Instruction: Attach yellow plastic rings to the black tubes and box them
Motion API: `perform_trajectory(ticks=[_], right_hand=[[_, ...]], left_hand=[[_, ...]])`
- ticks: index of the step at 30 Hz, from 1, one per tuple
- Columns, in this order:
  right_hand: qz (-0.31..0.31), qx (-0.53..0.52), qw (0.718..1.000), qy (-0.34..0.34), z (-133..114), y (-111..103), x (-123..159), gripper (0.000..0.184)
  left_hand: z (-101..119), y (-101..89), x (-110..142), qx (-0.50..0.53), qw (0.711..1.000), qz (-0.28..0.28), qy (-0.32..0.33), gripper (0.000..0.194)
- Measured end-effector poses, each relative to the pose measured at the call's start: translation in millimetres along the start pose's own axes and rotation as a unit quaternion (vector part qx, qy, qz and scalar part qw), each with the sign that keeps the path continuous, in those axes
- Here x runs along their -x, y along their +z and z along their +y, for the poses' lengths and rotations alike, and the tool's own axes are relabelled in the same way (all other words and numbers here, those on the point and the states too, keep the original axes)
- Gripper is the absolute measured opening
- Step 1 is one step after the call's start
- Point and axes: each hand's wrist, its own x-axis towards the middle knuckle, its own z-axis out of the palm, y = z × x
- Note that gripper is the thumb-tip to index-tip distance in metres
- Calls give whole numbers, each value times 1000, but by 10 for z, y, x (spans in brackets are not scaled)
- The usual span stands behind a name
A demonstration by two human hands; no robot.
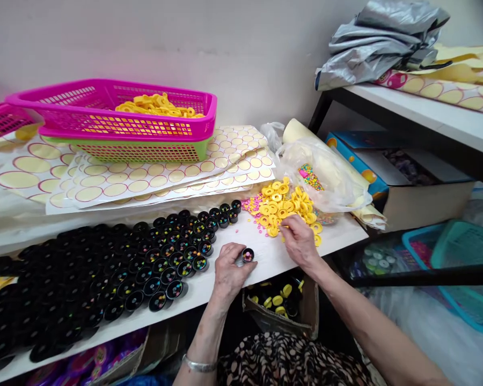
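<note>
My left hand [230, 271] holds a small round black cup [248, 255] between thumb and fingers at the table's front edge; pink and other coloured bits show inside it. At the near side of a heap of yellow plastic rings [284, 201], the fingertips of my right hand [300, 241] are pinched together. What they hold, if anything, is hidden. Small pink beads [253, 203] lie scattered along the left of that heap. Left of my hands stand many black cups [160, 266] in close rows, several with coloured beads in them.
A pink basket [145, 126] of yellow rings sits in a green one [145, 150] on sheets of round stickers [139, 185]. A clear plastic bag [330, 177] lies behind the heap. Below the table edge is a carton [308, 316] with yellow-and-black pieces. A shelf [446, 118] stands at right.
</note>
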Motion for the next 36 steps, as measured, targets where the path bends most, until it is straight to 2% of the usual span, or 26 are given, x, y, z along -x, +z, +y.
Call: perform_trajectory(ticks=[2,4,6,11,13,15,18,21,24,27,30,33,36], right_hand=[[46,58,997,30,148,-158,160,10],[46,115,992,38,252,-259,279,10],[23,157,987,15,280,-294,336,11],[-78,238,964,-86,108,-140,241,11],[-98,267,953,-101,39,-42,170,10],[-72,281,954,-77,3,37,103,14],[-27,289,957,-4,-11,92,6,22],[-58,326,942,47,-25,102,-78,28],[-104,353,927,69,-45,125,-119,28],[-114,336,933,59,-38,161,-115,23],[-94,293,951,39,7,165,-102,20],[-36,221,975,17,51,109,-129,18],[25,69,997,16,10,-8,-187,16]], left_hand=[[19,3,-6,-4,1000,-17,0,25],[32,8,-10,-13,999,-31,5,23],[36,14,-14,-25,999,-39,13,27],[38,-6,-20,-24,998,-51,35,51],[49,-35,-10,-6,998,-50,46,53],[57,-64,8,19,998,-25,54,49],[44,-83,40,58,996,38,62,36],[22,-65,63,70,990,98,78,25],[40,-38,92,61,984,138,99,19],[102,-38,144,54,982,149,99,16],[164,-64,192,50,984,147,86,15],[234,-84,190,48,983,160,76,12],[391,-73,138,87,978,180,50,9]])
